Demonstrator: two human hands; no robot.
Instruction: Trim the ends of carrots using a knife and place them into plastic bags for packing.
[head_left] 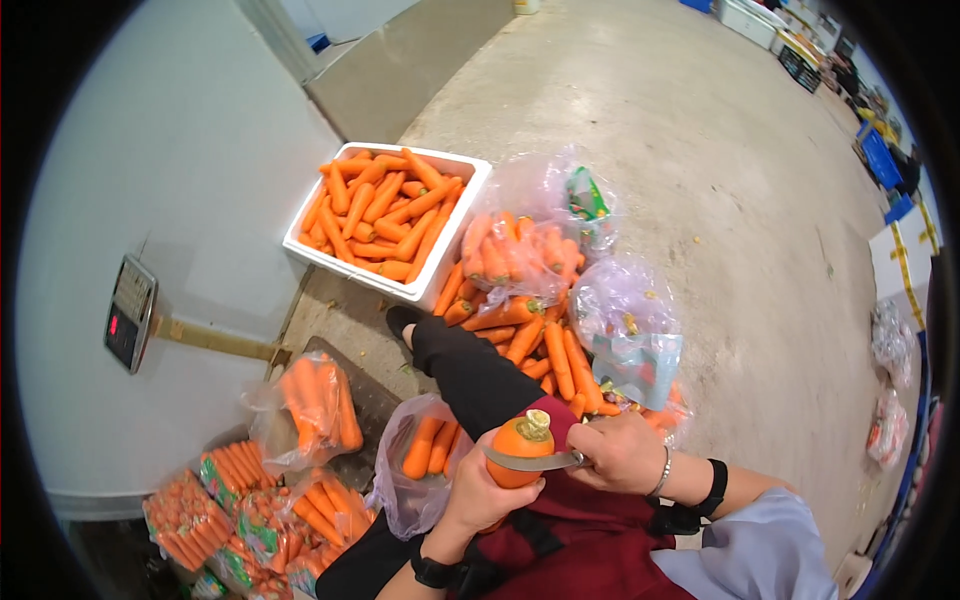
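A thick carrot [522, 440] stands upright in my left hand [478, 492], its stem end with a cut greenish stub facing up. The fingers wrap round it from the left and below. My right hand [622, 452] is closed on the handle of a knife [530, 462], whose curved metal blade lies across the carrot below its top. The handle is mostly hidden by the fingers. Just left of my left hand sits an open clear plastic bag [402, 497] with a few carrots [424, 446] in it.
A white foam box [476, 172] full of carrots stands ahead. Right of it is a pile of loose carrots [560, 362] with plastic bags [625, 300]. Bagged carrots [318, 395] rest on a scale platform [372, 392]; its display [131, 312] is at left. Packed carrot bags [190, 515] lie lower left.
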